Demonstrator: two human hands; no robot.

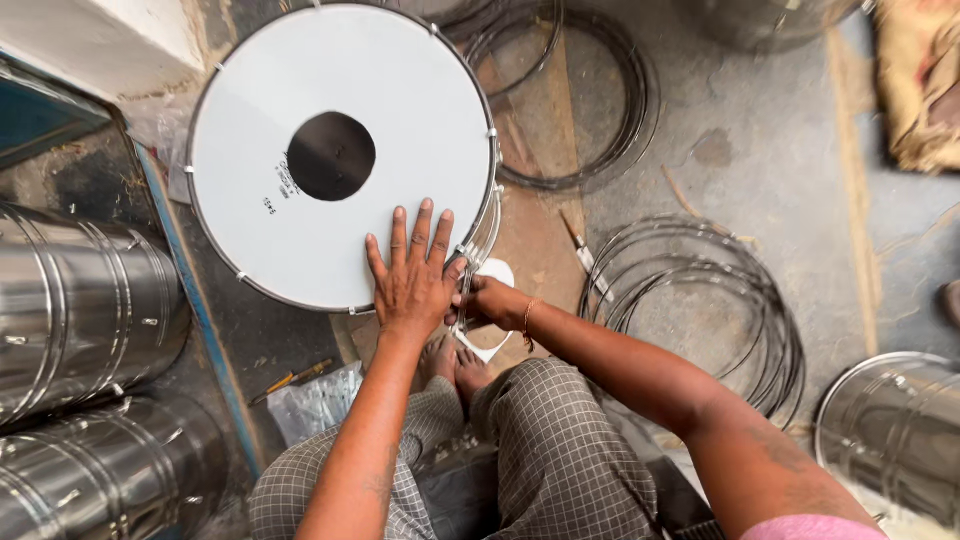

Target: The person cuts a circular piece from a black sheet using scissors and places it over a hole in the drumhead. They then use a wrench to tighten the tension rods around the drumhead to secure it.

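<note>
Head view: left hand on drum

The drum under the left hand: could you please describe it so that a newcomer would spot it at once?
Start at the grey workshop floor strewn with thin metal hoops. Before the seated person stands the drum, the left hand flat on it. Alone among the bare steel shells, it has a white skin with a black centre dot.

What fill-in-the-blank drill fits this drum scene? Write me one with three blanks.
1. The left hand lies flat on the drum's white ____.
2. The round patch at the middle of the drum is ____ in colour.
3. The right hand works at the drum's ____, by the metal hoop.
Missing words: head; black; rim
</note>
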